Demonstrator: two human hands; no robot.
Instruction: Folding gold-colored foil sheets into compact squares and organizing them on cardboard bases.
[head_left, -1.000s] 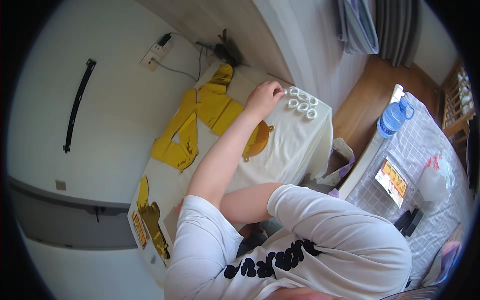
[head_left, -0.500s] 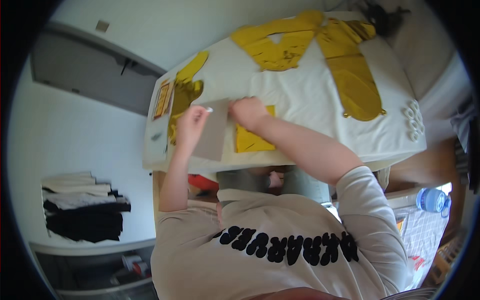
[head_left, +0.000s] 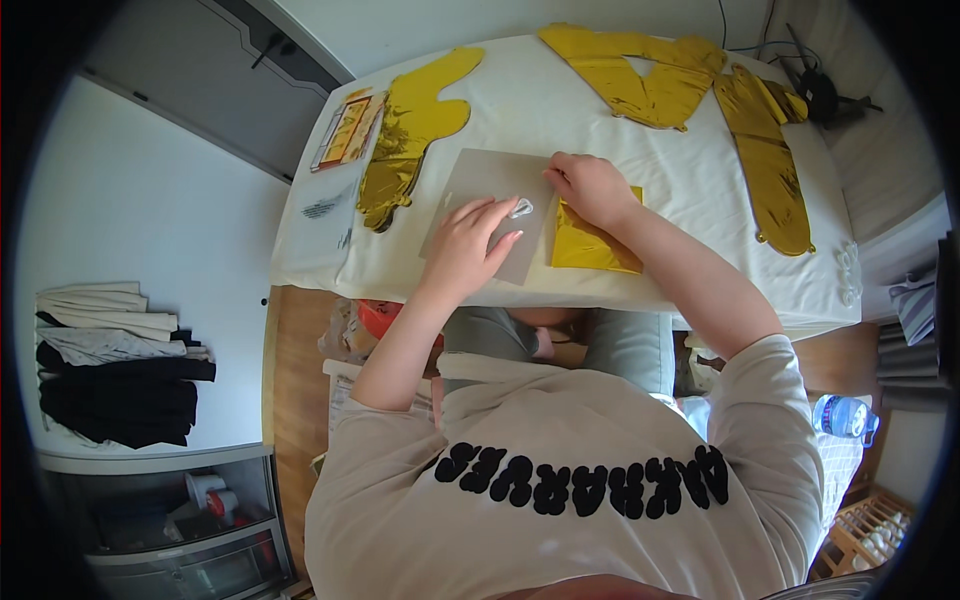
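Note:
A flat grey rectangle, a sheet or a bag (head_left: 487, 172), lies at an angle on the white-covered table. On it rests a small looped bundle of white cord (head_left: 521, 208). My left hand (head_left: 462, 245) is over the grey sheet with thumb and fingers apart, fingertips beside the cord. My right hand (head_left: 592, 190) has its fingers closed on the sheet's far right edge. Beneath my right wrist, partly covered, is a folded square of gold foil (head_left: 590, 245).
Flat gold foil balloons lie at the left (head_left: 425, 95), the back (head_left: 640, 85) and the right (head_left: 765, 165). A clear packet (head_left: 345, 135) with a printed picture sits at the table's left edge. White rings (head_left: 848, 275) are at the right edge, a black stand (head_left: 822, 95) behind.
My left hand has opened from its pinch, and the white cord now lies on the grey sheet. The view has shifted; my right hand remains at the sheet's edge.

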